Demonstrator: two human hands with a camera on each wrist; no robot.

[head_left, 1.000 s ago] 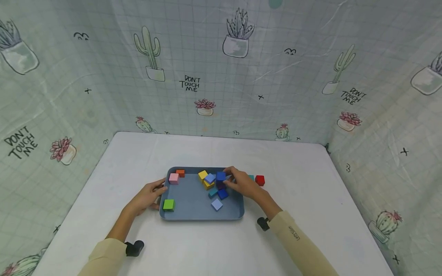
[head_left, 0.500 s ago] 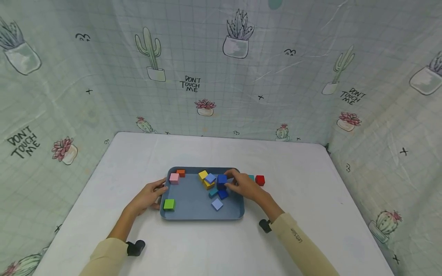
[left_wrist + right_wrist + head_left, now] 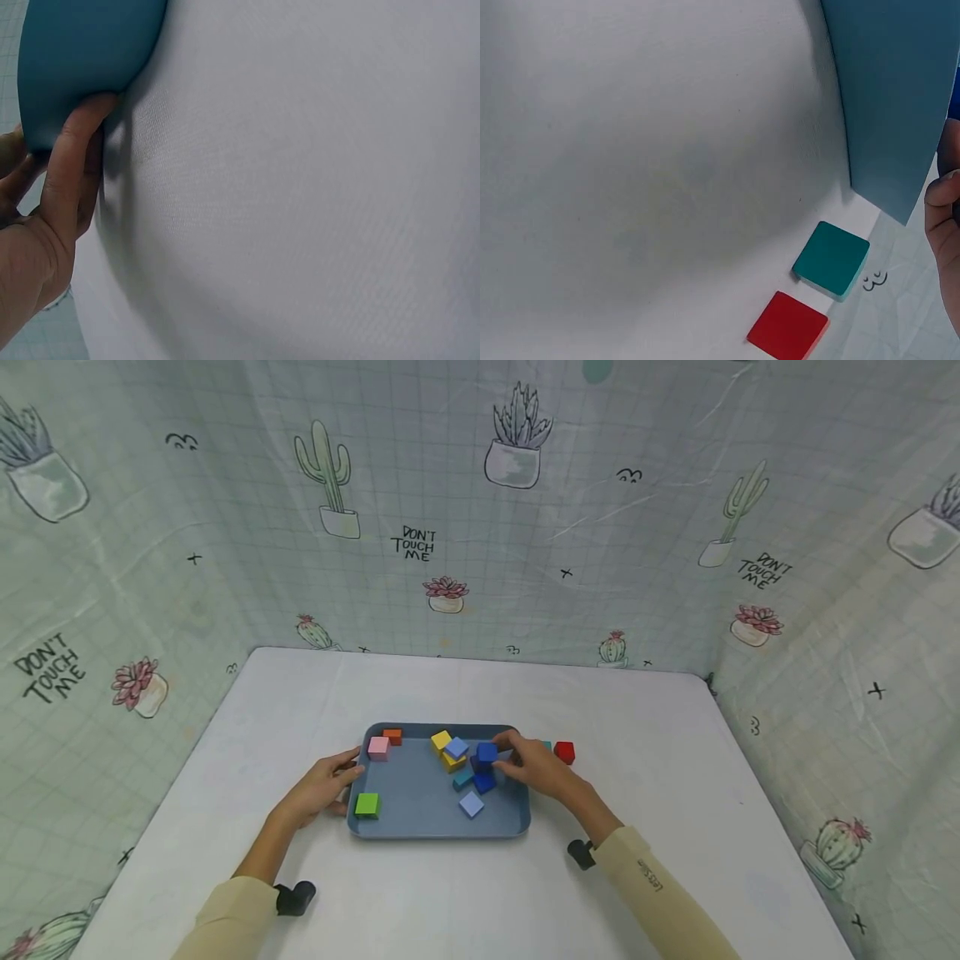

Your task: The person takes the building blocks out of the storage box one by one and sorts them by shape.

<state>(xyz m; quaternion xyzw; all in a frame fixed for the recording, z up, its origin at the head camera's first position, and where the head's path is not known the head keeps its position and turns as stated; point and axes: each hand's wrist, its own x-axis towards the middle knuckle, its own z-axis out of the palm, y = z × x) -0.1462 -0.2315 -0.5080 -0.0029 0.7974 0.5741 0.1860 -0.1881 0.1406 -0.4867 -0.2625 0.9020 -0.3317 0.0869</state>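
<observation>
In the head view a blue-grey tray (image 3: 420,822) holds several coloured cubes. My left hand (image 3: 322,787) grips the tray's left rim; the left wrist view has its fingers against the outer wall of the tray (image 3: 94,52). Over the right part of the tray, my right hand (image 3: 536,764) pinches a dark blue cube (image 3: 487,752) between thumb and fingers. Just below it lies another dark blue cube (image 3: 485,782), with a teal block (image 3: 462,779) to its left. A light blue cube (image 3: 471,805) sits nearer the front. In the right wrist view the tray wall hides most of the held cube.
Left in the tray are a pink cube (image 3: 378,748), an orange cube (image 3: 392,737) and a green cube (image 3: 367,806). Yellow cubes (image 3: 441,742) and a light blue one (image 3: 456,748) cluster centrally. Outside, right, lie red (image 3: 787,326) and teal (image 3: 831,259) cubes.
My right hand has moved slightly right and toward me with the dark blue cube, which sits lower in the head view. The left hand keeps its hold on the tray.
</observation>
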